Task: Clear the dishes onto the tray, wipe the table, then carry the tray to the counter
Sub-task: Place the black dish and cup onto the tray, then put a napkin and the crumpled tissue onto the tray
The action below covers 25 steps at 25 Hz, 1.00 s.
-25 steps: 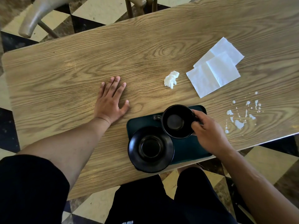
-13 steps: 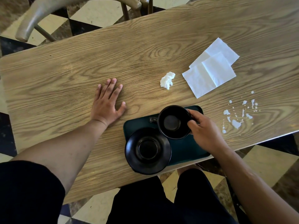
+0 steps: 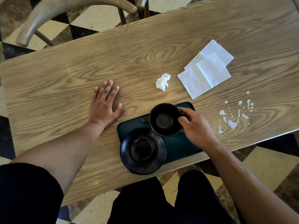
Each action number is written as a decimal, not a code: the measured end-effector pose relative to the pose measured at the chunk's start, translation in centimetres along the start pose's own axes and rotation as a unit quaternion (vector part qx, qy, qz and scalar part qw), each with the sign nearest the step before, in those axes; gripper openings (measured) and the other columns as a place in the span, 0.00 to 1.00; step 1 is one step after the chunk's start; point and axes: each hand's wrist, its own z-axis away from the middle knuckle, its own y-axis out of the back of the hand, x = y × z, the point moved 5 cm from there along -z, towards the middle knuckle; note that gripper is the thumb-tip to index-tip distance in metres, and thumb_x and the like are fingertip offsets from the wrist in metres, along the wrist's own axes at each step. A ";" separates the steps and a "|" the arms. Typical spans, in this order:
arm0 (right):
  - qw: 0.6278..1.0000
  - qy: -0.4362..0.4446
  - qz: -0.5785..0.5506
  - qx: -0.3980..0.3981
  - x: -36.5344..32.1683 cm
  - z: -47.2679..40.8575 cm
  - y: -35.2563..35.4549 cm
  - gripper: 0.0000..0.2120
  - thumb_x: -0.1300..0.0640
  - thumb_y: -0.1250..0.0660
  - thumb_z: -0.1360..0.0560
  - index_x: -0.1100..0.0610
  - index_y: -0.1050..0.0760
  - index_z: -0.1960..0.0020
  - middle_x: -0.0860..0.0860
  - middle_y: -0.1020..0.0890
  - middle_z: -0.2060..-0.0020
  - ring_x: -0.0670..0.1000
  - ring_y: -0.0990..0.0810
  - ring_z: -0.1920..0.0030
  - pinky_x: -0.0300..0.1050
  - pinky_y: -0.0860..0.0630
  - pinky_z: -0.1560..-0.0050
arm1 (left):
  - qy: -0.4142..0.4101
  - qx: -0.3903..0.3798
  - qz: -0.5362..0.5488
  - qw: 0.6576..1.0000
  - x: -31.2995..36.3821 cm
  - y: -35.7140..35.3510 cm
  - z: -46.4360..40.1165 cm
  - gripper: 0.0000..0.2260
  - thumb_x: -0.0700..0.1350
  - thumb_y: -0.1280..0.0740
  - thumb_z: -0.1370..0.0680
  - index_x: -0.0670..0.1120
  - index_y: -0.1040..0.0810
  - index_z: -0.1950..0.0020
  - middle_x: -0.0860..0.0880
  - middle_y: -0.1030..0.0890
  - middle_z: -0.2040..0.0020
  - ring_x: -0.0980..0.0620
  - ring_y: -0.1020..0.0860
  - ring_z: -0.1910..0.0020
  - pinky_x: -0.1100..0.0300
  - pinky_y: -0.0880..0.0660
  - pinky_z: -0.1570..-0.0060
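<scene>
A dark green tray lies at the near edge of the wooden table. A black saucer sits on the tray's near left part, overhanging it. My right hand grips the right rim of an empty black cup over the tray's far side, its handle pointing left. My left hand rests flat on the table left of the tray, fingers spread, holding nothing. White spilled drops mark the table right of the tray.
A crumpled white tissue lies beyond the tray. Two flat white napkins overlap at the far right. A wooden chair stands past the far left table edge. My dark-clothed legs are below the near edge, over a checkered floor.
The cup and my right hand have hardly shifted over the tray. My left hand stays flat in the same spot. The view has drifted slightly.
</scene>
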 end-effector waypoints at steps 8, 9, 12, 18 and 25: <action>0.999 -0.008 -0.028 0.036 1.1 -1.4 2.9 0.10 0.49 0.34 0.25 0.44 0.16 0.48 0.43 0.12 0.56 0.44 0.12 0.56 0.50 0.15 0.48 | 0.027 -0.049 -0.020 0.998 1.0 0.6 -0.4 0.33 0.60 0.46 0.22 0.44 0.35 0.21 0.40 0.40 0.18 0.41 0.44 0.18 0.40 0.50 0.19; 0.998 -0.009 -0.024 0.057 1.1 -1.9 3.9 0.09 0.52 0.34 0.24 0.45 0.16 0.49 0.43 0.12 0.57 0.44 0.12 0.57 0.48 0.15 0.50 | 0.047 -0.051 -0.017 0.997 1.3 0.7 -0.6 0.33 0.60 0.45 0.23 0.45 0.35 0.22 0.41 0.39 0.18 0.40 0.44 0.18 0.40 0.51 0.19; 0.990 -0.017 0.028 0.138 0.9 -3.3 7.0 0.08 0.55 0.34 0.25 0.44 0.17 0.53 0.44 0.14 0.63 0.43 0.15 0.62 0.28 0.22 0.64 | 0.058 -0.040 -0.005 0.997 2.8 0.9 -1.6 0.32 0.59 0.45 0.22 0.46 0.36 0.21 0.41 0.39 0.18 0.39 0.44 0.18 0.39 0.52 0.19; 0.955 -0.002 0.118 0.271 0.5 -6.8 11.3 0.15 0.52 0.32 0.23 0.51 0.20 0.37 0.49 0.21 0.46 0.52 0.22 0.44 0.44 0.27 0.46 | -0.056 -0.039 0.015 0.998 6.8 -0.1 -4.7 0.33 0.61 0.45 0.20 0.50 0.43 0.17 0.44 0.46 0.15 0.43 0.50 0.16 0.43 0.56 0.19; 0.955 0.026 0.165 0.245 2.0 -9.0 11.7 0.20 0.47 0.29 0.23 0.54 0.20 0.34 0.53 0.22 0.42 0.54 0.27 0.34 0.49 0.28 0.33 | -0.064 0.035 -0.014 0.997 7.5 -1.8 -5.6 0.33 0.59 0.42 0.22 0.47 0.36 0.19 0.42 0.38 0.18 0.43 0.42 0.18 0.41 0.47 0.19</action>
